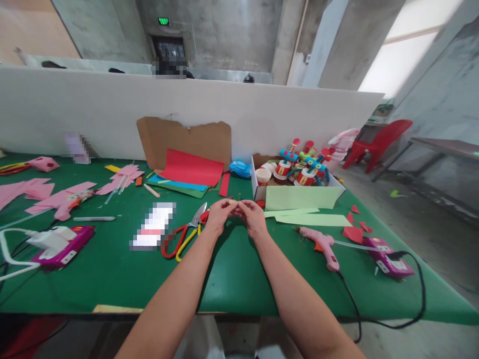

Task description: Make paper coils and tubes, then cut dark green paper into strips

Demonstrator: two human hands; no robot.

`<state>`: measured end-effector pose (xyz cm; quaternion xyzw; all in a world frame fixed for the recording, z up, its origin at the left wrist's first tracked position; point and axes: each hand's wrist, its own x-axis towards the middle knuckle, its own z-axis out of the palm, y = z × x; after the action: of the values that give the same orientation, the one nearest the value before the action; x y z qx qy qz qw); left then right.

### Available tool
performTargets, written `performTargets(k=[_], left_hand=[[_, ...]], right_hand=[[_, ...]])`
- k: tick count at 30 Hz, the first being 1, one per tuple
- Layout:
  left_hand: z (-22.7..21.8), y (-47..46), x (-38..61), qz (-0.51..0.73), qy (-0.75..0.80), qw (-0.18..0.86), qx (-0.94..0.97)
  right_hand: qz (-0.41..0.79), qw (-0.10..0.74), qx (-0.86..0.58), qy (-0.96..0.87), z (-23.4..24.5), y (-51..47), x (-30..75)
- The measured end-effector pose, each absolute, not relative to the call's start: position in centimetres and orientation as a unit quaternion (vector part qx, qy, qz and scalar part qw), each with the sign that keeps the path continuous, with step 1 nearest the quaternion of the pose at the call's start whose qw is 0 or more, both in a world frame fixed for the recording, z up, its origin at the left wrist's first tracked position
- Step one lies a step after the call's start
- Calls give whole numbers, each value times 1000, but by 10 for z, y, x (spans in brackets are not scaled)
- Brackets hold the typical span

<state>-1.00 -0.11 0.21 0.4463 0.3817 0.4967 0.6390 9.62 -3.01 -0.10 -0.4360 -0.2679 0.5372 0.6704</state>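
Head view looking down over a green-covered counter [232, 279] strewn with craft supplies. Two bare forearms reach forward and the left hand [219, 212] and right hand [254, 217] meet at the counter's middle, just above its surface. Each hand's grip is closed to a fingertip pinch, and between them they hold a small pale piece [234, 201]. It is too small to tell what it is.

The piece seems to lie with its long axis running left to right, one end in each pinch and roughly level. Which end leads cannot be told.

The work looks partly done. Several decorated paper cups [305, 174] stand finished in an open cardboard box [258, 187] behind the right hand, while the held piece is not joined to anything. Light green paper sheets [299, 198] lie uncut beside the box. A pink glue gun [322, 242] rests untouched to the right. Red-and-yellow-handled scissors [187, 232] lie just left of the left hand. Red paper [192, 169] leans against cardboard farther back.
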Motion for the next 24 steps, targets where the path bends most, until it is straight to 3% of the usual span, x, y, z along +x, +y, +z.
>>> performTargets(k=[17, 24], left_hand=[[-7, 3, -11, 509, 407, 580, 489], [-8, 3, -8, 518, 396, 623, 432]], right_hand=[[531, 640, -470, -297, 2, -31, 102], [540, 633, -470, -295, 2, -32, 102]])
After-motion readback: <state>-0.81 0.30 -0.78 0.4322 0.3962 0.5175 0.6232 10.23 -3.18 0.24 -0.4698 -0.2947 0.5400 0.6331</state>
